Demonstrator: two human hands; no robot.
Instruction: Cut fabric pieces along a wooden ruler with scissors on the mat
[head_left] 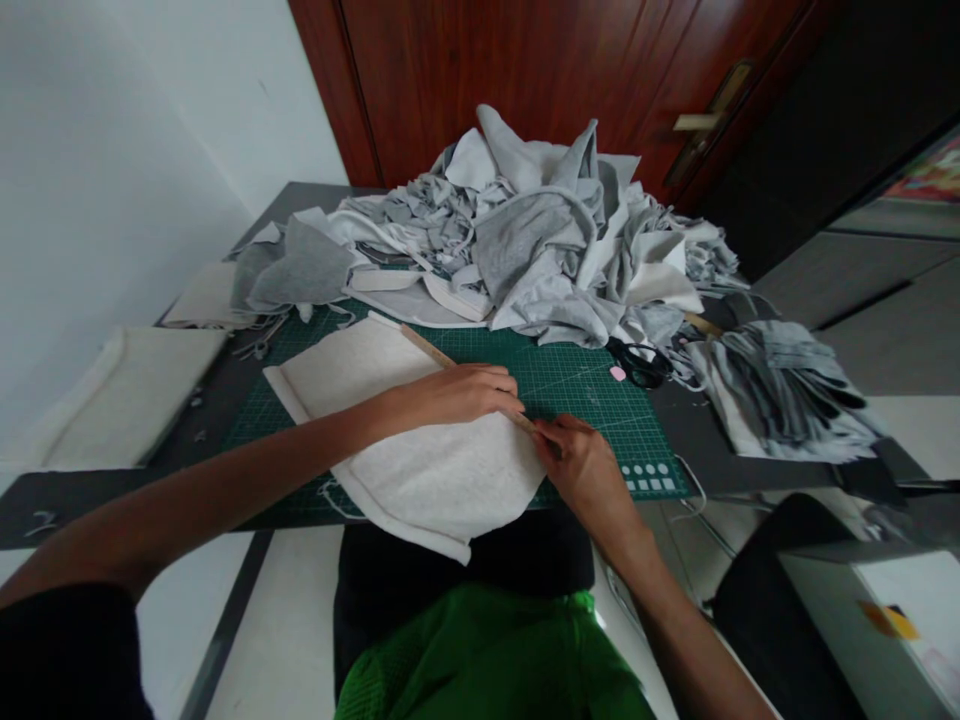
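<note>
A cream piece of fabric (442,480) with seamed edges lies over the green cutting mat (585,380), its near corner hanging past the table edge. Diagonally across it runs a thin wooden ruler (426,345). My left hand (469,393) is closed over the ruler's middle, fingers together and pressing it against the cloth. At the ruler's near end, by the fabric's right edge, my right hand (577,455) pinches with thumb and fingers. Its grip partly hides the ruler tip and the cloth edge there.
A big heap of grey and white fabric scraps (532,240) covers the table's back. Black scissors (641,362) and a pink piece (617,373) lie on the mat's right. Folded grey cloth (787,390) sits at right, cream fabric (135,395) at left. A wooden door (510,80) stands behind.
</note>
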